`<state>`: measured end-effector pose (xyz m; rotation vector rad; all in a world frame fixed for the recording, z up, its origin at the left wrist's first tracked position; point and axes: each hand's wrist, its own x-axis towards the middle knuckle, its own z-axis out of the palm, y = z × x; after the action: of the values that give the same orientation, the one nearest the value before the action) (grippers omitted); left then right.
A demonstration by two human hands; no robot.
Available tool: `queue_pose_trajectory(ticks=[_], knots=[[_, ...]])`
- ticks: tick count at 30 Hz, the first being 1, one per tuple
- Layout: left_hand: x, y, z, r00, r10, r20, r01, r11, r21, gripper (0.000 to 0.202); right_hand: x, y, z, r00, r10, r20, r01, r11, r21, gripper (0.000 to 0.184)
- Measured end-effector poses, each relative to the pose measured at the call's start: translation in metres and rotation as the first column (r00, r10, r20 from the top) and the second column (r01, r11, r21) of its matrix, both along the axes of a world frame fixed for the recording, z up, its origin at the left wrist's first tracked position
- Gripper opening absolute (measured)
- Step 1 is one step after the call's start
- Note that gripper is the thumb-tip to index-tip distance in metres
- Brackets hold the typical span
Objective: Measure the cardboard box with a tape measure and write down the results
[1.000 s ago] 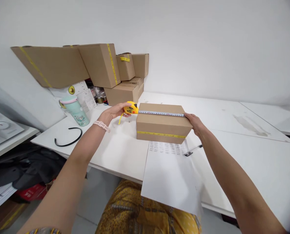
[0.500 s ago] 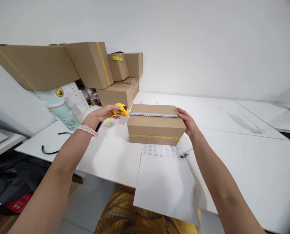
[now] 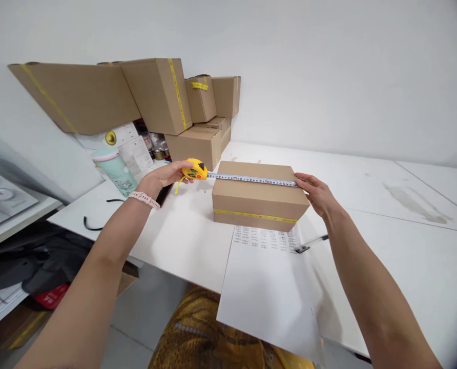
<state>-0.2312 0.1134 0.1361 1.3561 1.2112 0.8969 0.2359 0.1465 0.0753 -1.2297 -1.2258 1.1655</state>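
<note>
1. In the head view, the only one you have, the cardboard box (image 3: 253, 203) sits on the desk (image 3: 186, 241) between your two hands, its long axis running left to right across your front.
2. Your left hand (image 3: 170, 173) is off the box's left end, its fingers closed around the yellow tape measure case (image 3: 195, 169). The case hangs just beside the box, not touching it, so a short stretch of blade bridges the gap.
3. The drawn-out blade (image 3: 251, 179) crosses the box top nearly parallel to that long axis, markings facing up, and reaches the right end.
4. Your right hand (image 3: 317, 192) is the nearer one to the box: its fingers, partly curled, meet the blade's free end at the right top edge. You can't tell from here whether they pinch the blade or only press it there.
5. Nearer your body, a printed sheet (image 3: 267, 297) lies by the box's front foot and juts past the desk edge; a pen (image 3: 312, 244) lies by its upper right corner, below your right hand.
6. Beyond your left hand stand a mint tumbler (image 3: 117, 171) and stacked boxes (image 3: 155, 95), well apart from the blade.
</note>
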Motion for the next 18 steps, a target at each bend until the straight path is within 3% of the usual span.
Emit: queue_pose_trajectory(ticks=[5,10,12,14,16,18], knots=[[0.008,-0.002,0.005,1.0,-0.025,0.003,0.025,1.0,0.009,0.041,-0.002,-0.01,0.023,0.942,-0.053,0.332,0.084,0.993,-0.078,0.031],[0.022,-0.017,0.03,0.993,-0.075,-0.088,0.08,0.995,0.054,0.044,-0.004,-0.011,0.045,0.829,-0.079,0.554,0.134,0.989,-0.059,0.031],[0.031,-0.038,0.038,0.987,-0.117,-0.112,0.126,0.989,0.071,0.047,-0.002,-0.01,0.055,0.866,-0.1,0.49,0.123,0.992,-0.014,0.026],[0.049,-0.071,0.036,0.974,-0.218,-0.061,0.221,0.975,0.039,0.054,-0.005,-0.008,0.066,0.93,-0.12,0.347,0.1,0.992,0.075,0.026],[0.078,-0.112,0.021,0.93,-0.358,0.08,0.365,0.924,-0.114,0.059,-0.015,-0.006,0.073,0.962,-0.109,0.25,0.071,0.985,0.156,0.029],[0.118,-0.152,-0.002,0.885,-0.365,0.288,0.433,0.874,-0.221,0.062,-0.032,-0.001,0.075,0.959,-0.062,0.275,0.011,0.982,0.186,0.031]])
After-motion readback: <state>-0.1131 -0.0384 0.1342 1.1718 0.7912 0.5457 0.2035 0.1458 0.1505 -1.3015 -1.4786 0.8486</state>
